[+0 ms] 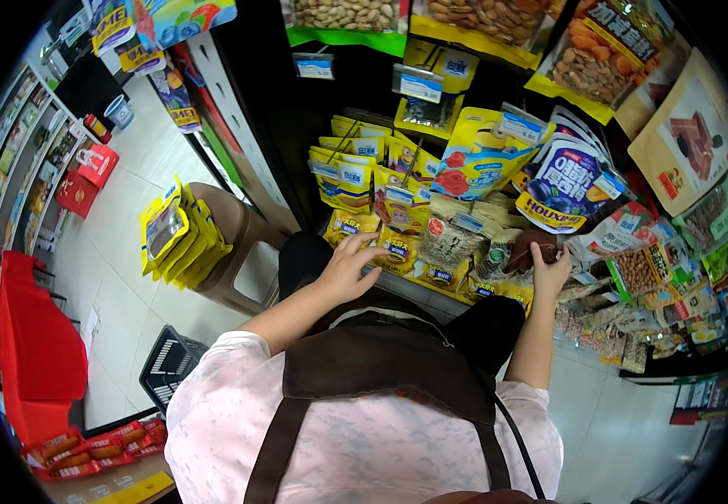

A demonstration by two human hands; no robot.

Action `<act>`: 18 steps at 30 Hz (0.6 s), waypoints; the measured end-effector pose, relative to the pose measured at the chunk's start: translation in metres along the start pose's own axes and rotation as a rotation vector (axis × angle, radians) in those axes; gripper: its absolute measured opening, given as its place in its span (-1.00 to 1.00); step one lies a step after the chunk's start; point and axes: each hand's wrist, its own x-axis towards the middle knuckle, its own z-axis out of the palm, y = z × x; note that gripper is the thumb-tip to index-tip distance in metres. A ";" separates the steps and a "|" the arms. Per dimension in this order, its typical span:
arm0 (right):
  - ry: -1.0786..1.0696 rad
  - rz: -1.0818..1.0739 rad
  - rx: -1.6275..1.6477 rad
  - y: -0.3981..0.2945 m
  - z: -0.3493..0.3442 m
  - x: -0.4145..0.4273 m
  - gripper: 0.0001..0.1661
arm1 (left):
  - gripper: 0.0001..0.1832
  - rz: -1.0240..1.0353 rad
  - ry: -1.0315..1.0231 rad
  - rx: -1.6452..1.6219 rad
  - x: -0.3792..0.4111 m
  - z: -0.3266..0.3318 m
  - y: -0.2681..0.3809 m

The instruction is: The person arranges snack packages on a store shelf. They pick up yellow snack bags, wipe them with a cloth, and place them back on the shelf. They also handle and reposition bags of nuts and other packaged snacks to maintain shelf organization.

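My left hand point(351, 264) hovers over small yellow snack bags point(397, 249) on the bottom shelf, its fingers apart. At the right, my right hand point(551, 268) has thumb and fingers around the edge of a dark brown packet point(531, 249); how firmly it grips is unclear. Between the hands lie a clear bag of pale dried food point(449, 242) and a bag with a green label point(496, 255). Yellow pouches point(342, 179) hang on hooks above my left hand. A purple and white dried-fruit pouch point(562, 179) hangs above my right hand.
A brown plastic stool point(228, 220) at the left bears a stack of yellow pouches point(181, 236). A dark basket point(168, 365) stands on the tiled floor. Nut bags point(597, 60) hang overhead, with price tags point(420, 85) on the hooks. More packets point(644, 271) crowd the right side.
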 end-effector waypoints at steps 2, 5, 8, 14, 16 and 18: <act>0.063 -0.044 0.067 0.013 -0.001 -0.006 -0.07 | -0.65 -0.006 0.010 0.007 -0.004 -0.003 -0.002; 0.100 -0.032 0.149 0.018 -0.004 -0.016 -0.26 | -0.64 -0.025 0.016 0.005 -0.011 -0.006 -0.005; 0.075 -0.021 0.289 0.008 -0.011 -0.026 -0.46 | -0.64 -0.057 0.020 -0.015 -0.019 -0.009 -0.007; -0.023 -0.269 0.572 -0.043 -0.014 -0.047 -0.74 | -0.64 -0.045 0.073 -0.018 -0.026 -0.018 -0.006; -0.172 -0.315 0.561 -0.066 -0.015 -0.058 -0.79 | -0.65 -0.036 0.092 -0.018 -0.029 -0.025 -0.005; -0.290 -0.362 0.675 -0.082 -0.007 -0.067 -0.82 | -0.66 -0.028 0.119 -0.007 -0.033 -0.034 -0.004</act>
